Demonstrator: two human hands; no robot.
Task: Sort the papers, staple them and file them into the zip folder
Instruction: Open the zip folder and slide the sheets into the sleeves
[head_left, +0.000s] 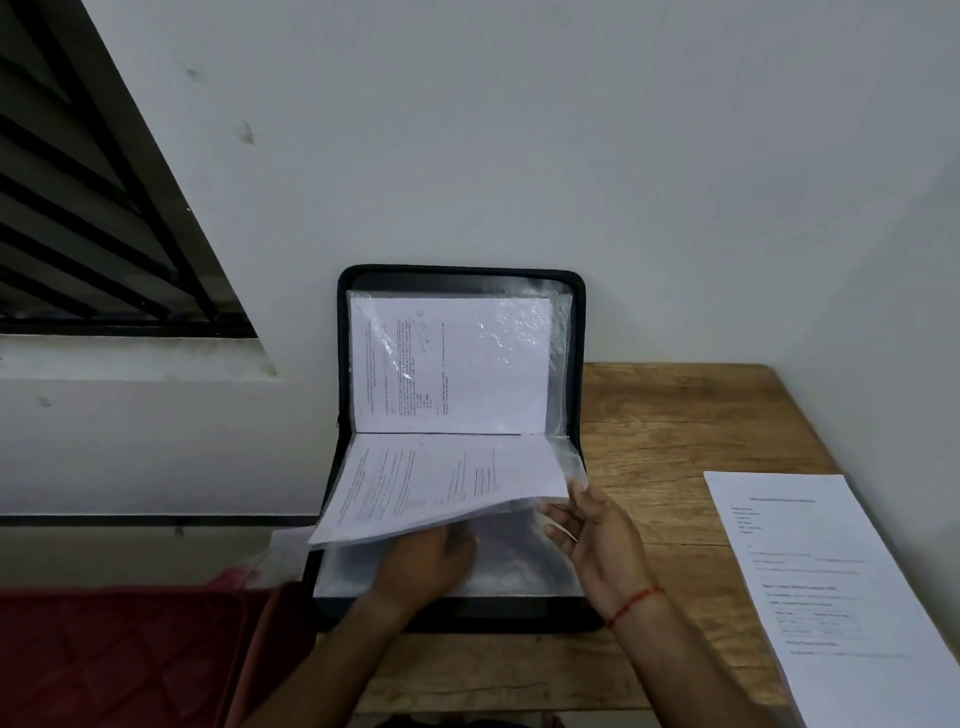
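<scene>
The folder (344, 364) lies open at the centre of the frame. Its back half leans on the wall (519, 156) and its front half is flat on the table (665, 415). A clear sleeve (441, 483) with a printed sheet inside is raised off the lower half. The right hand (602, 535) pinches the sleeve's right corner, thumb above and fingers below. The left hand (426, 564) reaches under the sleeve; its fingers are hidden, so its grip cannot be told.

The sleeve looks thin, limp and slick. It will probably sag and slide unless held at an edge and supported from beneath. The loose papers (821, 571) lie at the lower right of the frame, well apart from the folder. They are light and floppy, so they are best lifted by a corner and squared before stapling.
</scene>
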